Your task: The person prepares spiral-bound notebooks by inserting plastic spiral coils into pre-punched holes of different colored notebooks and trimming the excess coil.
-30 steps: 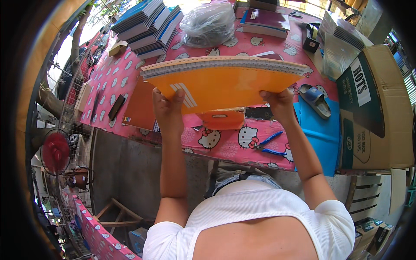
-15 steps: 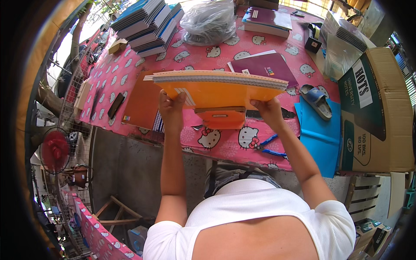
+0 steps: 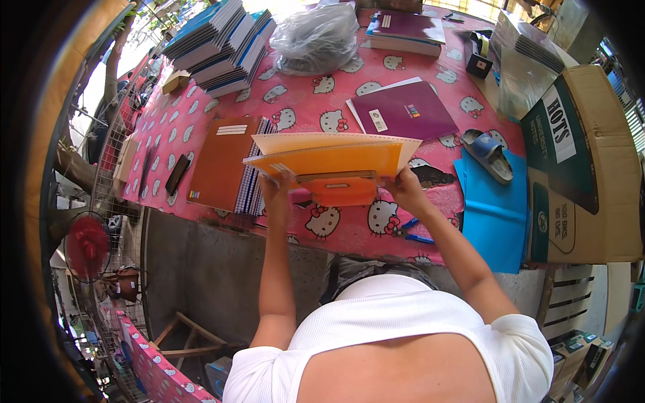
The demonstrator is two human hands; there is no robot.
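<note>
Both my hands hold a stack of orange spiral notebooks just above a table with a pink cartoon-cat cloth. My left hand grips the stack's near left corner and my right hand grips its near right corner. An orange folder lies on the cloth under the stack, between my hands. A brown notebook pile lies to the left of the stack, and a purple notebook lies beyond it on the right.
Stacked blue and grey notebooks and a grey plastic bag stand at the table's far side. Blue sheets with a blue sandal and cardboard boxes are on the right. A red fan stands at left.
The orange notebook stack has come down from held high and tilted toward me to low and nearly flat over the table. Both hands moved down with it.
</note>
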